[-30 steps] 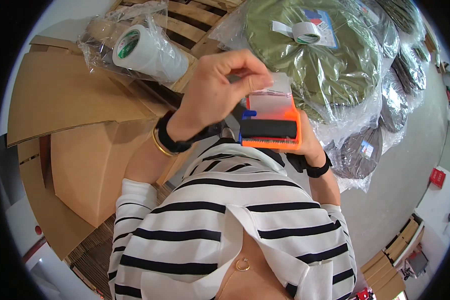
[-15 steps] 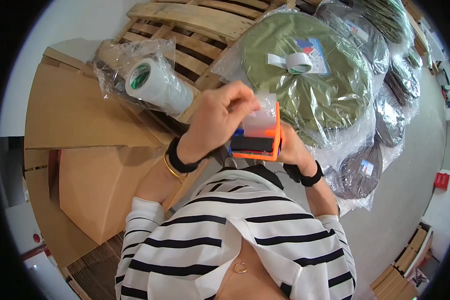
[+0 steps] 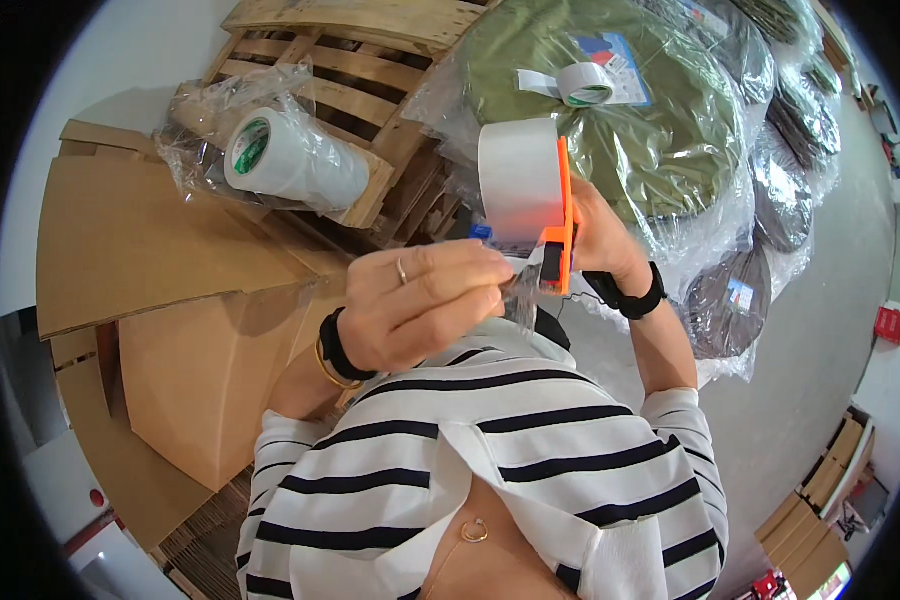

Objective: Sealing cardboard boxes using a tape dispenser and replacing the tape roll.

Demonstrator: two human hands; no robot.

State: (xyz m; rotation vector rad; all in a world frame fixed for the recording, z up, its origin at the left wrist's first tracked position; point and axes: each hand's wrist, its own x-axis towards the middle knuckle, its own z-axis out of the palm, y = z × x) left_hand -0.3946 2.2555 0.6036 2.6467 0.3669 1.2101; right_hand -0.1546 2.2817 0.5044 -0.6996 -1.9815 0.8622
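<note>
An orange tape dispenser [image 3: 567,210] is in my right hand [image 3: 607,235], whose fingers wrap its far side and are partly hidden by it. A wide roll of whitish packing tape [image 3: 520,175] sits in the dispenser, facing left. My left hand [image 3: 425,305] is closed at the dispenser's near end, the fingertips pinching the loose tape end [image 3: 522,298]. That clear strip hangs crumpled below the fingertips beside the dispenser's black roller [image 3: 551,262]. Both hands hold it in the air before my striped shirt.
A bagged stack of tape rolls [image 3: 295,165] rests by a wooden pallet [image 3: 355,65]. An open cardboard box [image 3: 160,240] stands at left. Plastic-wrapped green round bundles [image 3: 530,90] lie at far right, a small white tape roll [image 3: 584,85] on top. Grey floor [image 3: 800,330] runs along the right.
The dispenser has turned and moved up, so its tape roll shows more fully. My left hand has moved from the roll's top down to the roller end, with the tape strip pinched.
</note>
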